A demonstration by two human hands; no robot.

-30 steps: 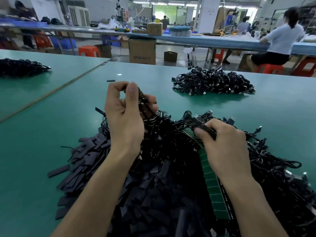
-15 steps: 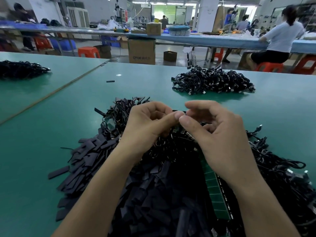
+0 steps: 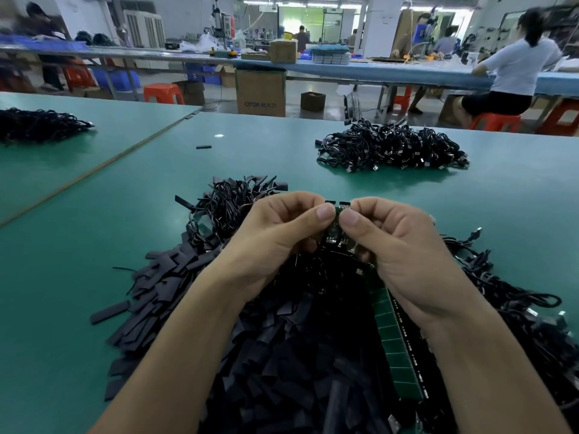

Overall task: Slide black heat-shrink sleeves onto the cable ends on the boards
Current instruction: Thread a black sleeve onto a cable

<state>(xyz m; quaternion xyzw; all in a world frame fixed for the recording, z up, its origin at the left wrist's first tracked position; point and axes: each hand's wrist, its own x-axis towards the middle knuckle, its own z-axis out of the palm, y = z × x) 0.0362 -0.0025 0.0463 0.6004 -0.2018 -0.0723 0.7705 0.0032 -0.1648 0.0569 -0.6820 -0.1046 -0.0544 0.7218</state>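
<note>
Board (image 3: pixel 337 228) (small, green) pinched by left hand (image 3: pixel 275 239) and right hand (image 3: pixel 398 249), over sleeve pile (image 3: pixel 282 355).

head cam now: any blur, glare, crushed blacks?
Head view: left hand, right hand and the pinched board sharp; seated person far right smeared; small glare spot on the table; near sleeve pile crushed to black, little detail.
</note>
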